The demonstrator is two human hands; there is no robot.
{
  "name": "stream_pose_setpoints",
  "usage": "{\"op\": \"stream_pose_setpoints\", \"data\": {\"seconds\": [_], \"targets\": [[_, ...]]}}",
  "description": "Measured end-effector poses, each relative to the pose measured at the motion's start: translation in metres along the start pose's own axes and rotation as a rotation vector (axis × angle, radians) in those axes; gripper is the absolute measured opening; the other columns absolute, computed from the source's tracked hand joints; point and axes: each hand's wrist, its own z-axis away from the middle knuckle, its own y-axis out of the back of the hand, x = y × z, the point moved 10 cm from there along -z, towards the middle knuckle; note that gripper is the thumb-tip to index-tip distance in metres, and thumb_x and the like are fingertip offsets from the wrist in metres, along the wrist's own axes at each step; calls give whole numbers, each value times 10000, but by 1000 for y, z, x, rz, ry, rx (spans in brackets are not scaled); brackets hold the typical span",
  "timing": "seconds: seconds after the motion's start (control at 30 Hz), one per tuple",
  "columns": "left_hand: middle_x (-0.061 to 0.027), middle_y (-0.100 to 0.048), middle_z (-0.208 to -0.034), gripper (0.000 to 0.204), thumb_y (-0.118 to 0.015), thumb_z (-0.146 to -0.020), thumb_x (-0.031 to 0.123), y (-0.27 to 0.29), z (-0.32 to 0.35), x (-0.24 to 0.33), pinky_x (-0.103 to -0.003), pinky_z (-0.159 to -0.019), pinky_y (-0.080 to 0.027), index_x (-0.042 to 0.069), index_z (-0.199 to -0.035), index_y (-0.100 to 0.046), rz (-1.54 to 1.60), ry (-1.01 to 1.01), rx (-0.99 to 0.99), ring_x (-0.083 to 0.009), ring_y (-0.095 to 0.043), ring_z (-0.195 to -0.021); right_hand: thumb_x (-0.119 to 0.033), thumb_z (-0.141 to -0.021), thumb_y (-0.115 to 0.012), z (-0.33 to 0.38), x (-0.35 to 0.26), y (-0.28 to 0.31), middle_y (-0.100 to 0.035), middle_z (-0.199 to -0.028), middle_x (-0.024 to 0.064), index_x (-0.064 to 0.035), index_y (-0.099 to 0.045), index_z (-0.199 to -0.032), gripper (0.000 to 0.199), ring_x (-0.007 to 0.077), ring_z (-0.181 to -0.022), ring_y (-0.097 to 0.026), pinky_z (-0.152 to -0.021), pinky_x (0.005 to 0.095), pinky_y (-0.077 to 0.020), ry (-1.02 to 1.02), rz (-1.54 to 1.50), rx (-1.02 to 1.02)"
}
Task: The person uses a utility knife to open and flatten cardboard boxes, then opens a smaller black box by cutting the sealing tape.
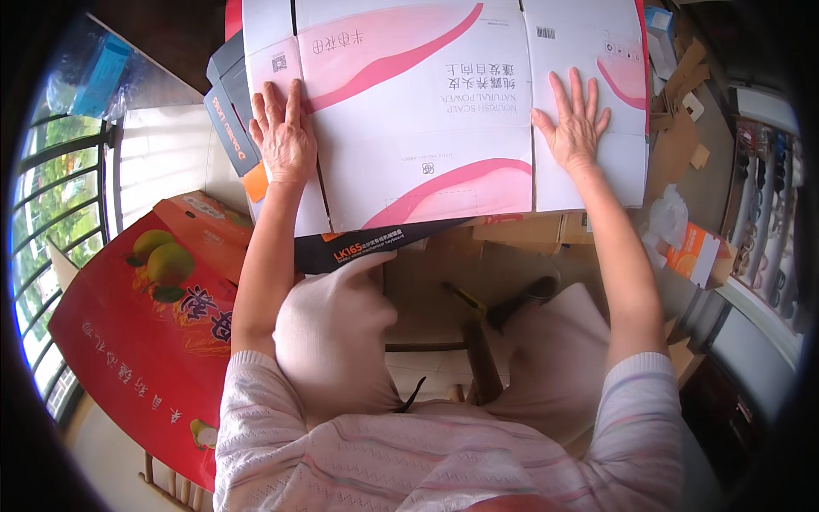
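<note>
A flattened white cardboard box [409, 119] with pink curved stripes lies spread out in front of me, printed side up. Vertical creases with slits divide it into panels. My left hand [284, 132] presses on its left panel, fingers stretched out and pointing away. On the right panel rests my right hand [573, 119], palm down, with fingers spread and thumb turned inward. Neither hand grips anything. Beneath the white sheet a dark keyboard box [367, 247] sticks out at the near edge. Another dark grey box [229, 128] shows past the left edge.
A large red carton [145, 316] with fruit pictures stands at my left, by the barred window [60, 196]. Brown cardboard scraps [682, 111] and a crumpled plastic bag [667, 213] lie at the right, near an orange-and-white box [695, 254]. A blue package [102, 72] sits far left.
</note>
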Motion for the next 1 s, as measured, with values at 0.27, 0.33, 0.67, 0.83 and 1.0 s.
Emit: {"op": "stream_pose_setpoints", "data": {"seconds": [0.27,0.33,0.67,0.83,1.0], "targets": [[-246,-168,-1410,498,-361,-873,167,-23,-3,-1,-556,-1025,-163,133,-1364,-286,-156,36,-140,-439,-107,-1309,-621,-797,-436,-1,-6,2,-76,-1476,-15,-354,-240,-1369,661,270,-1355,47,-1010,637,-25,-40,60,-36],[-245,-189,-1399,524,-392,-849,144,-20,-9,0,-544,-1018,-194,130,-1362,-286,-165,44,-192,-443,-138,-1297,-620,-799,-434,-3,-5,3,-66,-1477,-20,-360,-241,-1368,655,263,-1355,51,-1014,634,-16,-62,60,-85],[-163,-442,-1221,542,-448,-788,90,-3,-28,-13,-402,-925,-384,70,-1317,-331,36,162,-372,-338,-456,-1111,-232,-790,-606,65,51,120,-466,-1281,107,-109,-547,-1153,388,267,-1200,-420,-958,395,-365,-73,-514,70],[-193,-526,-1103,403,-417,-786,105,19,-25,-35,-410,-870,-411,77,-1184,-475,213,231,-226,-351,-497,-1059,-106,-788,-616,228,97,159,-592,-1084,123,-31,-598,-1044,267,242,-1010,-563,-867,307,-436,-214,-748,24],[-147,-639,-810,290,-442,-821,186,52,-14,-59,-393,-637,-453,99,-1057,-586,264,188,-154,-316,-597,-708,-51,-841,-574,337,152,200,-604,-996,65,9,-582,-1060,227,105,-898,-555,-783,239,-446,-534,-988,41]]}}
